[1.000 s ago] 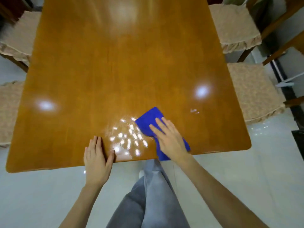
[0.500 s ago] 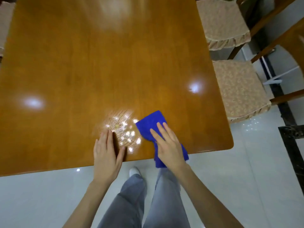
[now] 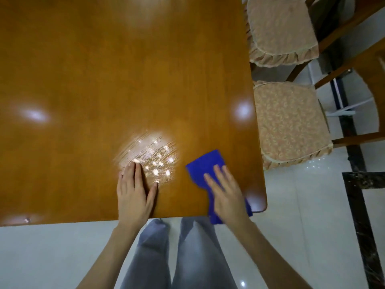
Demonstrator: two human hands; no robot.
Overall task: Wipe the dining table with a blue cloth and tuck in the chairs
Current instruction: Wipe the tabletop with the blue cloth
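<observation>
The right hand [image 3: 227, 195], fingers straight, pressed the folded blue cloth [image 3: 206, 165], which had slid to the near right corner of the glossy brown wooden worktop [image 3: 104, 80], overhanging its edge. The left hand [image 3: 134, 197] stayed flat, fingers straight. Just beyond it, the streaked, possibly wet patch [image 3: 150, 157] lay apart from the cloth.

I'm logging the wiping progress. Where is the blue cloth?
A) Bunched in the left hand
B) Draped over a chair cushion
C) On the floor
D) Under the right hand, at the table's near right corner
D: the right hand lies flat on the blue cloth at the near right corner of the table, and one end of the cloth hangs over the edge. The left hand rests on bare wood.
</observation>
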